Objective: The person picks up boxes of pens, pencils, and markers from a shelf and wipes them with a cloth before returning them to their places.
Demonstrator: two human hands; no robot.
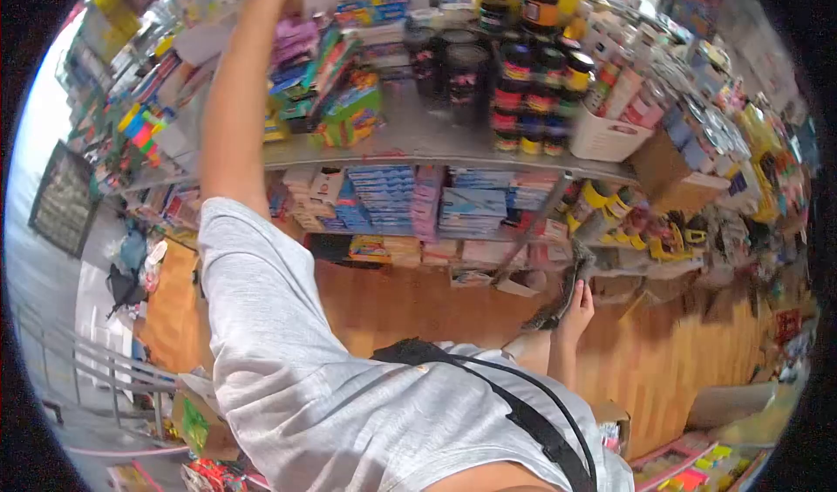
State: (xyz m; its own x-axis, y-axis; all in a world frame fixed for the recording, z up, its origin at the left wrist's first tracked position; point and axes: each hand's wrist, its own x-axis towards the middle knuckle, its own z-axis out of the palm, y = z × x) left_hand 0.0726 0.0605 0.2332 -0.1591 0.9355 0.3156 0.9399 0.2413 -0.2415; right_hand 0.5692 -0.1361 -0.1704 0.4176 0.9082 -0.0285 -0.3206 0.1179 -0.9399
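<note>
My left arm reaches up over the shelf, and my left hand is bent at the top of the view with its fingers hidden. Just below it sits a purple packet, beside colourful boxes and books that lean against each other. Low at the right, my right hand is closed on a long dark grey, fuzzy-looking duster, which hangs in front of the lower shelf. Its outline is blurred.
The metal shelf carries dark tubs, stacked paint jars and a white box of bottles. Blue boxes fill the level below. Cartons stand on the wooden floor nearby.
</note>
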